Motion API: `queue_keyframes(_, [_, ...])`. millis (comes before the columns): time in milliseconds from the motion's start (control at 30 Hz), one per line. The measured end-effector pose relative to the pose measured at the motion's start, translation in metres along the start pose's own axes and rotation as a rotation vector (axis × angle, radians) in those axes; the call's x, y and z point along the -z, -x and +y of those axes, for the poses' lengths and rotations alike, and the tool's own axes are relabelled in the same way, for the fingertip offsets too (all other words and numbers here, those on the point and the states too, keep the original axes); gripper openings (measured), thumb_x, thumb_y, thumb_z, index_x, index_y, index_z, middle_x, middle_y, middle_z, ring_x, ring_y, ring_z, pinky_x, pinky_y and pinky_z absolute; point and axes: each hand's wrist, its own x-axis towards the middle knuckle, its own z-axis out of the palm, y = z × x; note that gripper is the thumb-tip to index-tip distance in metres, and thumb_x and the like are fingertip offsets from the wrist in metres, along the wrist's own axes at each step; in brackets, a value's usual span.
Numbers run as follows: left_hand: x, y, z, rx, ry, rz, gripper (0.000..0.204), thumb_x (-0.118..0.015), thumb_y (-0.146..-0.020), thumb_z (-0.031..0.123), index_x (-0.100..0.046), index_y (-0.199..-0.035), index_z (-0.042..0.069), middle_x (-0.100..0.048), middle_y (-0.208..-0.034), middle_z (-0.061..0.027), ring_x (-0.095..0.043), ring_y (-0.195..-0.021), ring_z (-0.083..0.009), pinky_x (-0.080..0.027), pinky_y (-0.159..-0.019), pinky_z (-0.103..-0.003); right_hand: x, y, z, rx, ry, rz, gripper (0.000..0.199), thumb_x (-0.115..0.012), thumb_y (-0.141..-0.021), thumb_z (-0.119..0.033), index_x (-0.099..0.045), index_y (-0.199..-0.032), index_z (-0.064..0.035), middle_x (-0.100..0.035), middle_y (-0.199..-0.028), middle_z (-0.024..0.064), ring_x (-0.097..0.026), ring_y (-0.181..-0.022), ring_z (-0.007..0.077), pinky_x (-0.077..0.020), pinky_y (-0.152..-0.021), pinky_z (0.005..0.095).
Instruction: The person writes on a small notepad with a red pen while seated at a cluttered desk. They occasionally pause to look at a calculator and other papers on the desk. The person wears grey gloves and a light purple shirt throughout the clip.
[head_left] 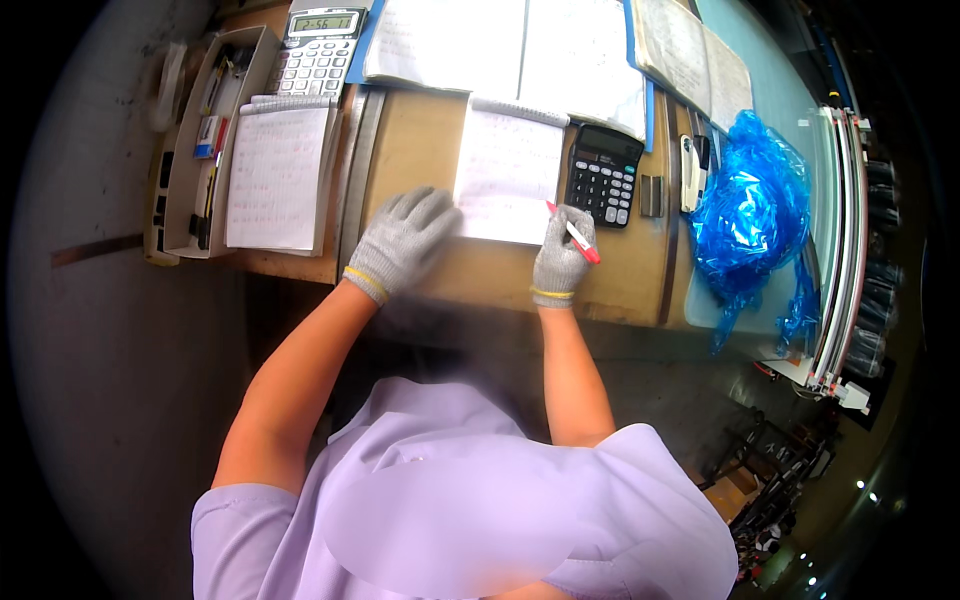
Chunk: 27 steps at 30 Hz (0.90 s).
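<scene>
Both my hands wear grey knitted gloves with yellow cuffs. My right hand (564,258) is closed around a red and white pen (582,243), and its tip end is over the lower right part of a spiral notepad (508,170). Rows of handwriting cover the white page. My left hand (405,240) lies flat on the wooden desk (480,275), fingers outstretched, at the notepad's left edge. Just right of the pad sits a black calculator (603,178), close beyond my right hand.
At left are a second notepad (280,175), a silver calculator (315,60) and a tray (180,205) of stationery. Open ledgers (450,40) lie along the back. A stapler-like white item (690,170) and crumpled blue plastic (755,205) are at right.
</scene>
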Motion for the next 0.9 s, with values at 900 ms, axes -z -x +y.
queue_keyframes(900, [0.004, -0.003, -0.003, -0.054, 0.025, -0.057, 0.045, -0.064, -0.090, 0.019, -0.059, -0.133, 0.006, -0.053, -0.149, -0.0113, -0.050, -0.135, -0.0367, -0.040, -0.111, -0.050, -0.049, 0.004, -0.008, -0.137, -0.160, -0.295, 0.010, -0.071, -0.093, -0.009, -0.066, -0.092, 0.0003, -0.067, -0.080, 0.0084, -0.062, -0.075, 0.0153, -0.0507, -0.066, 0.0318])
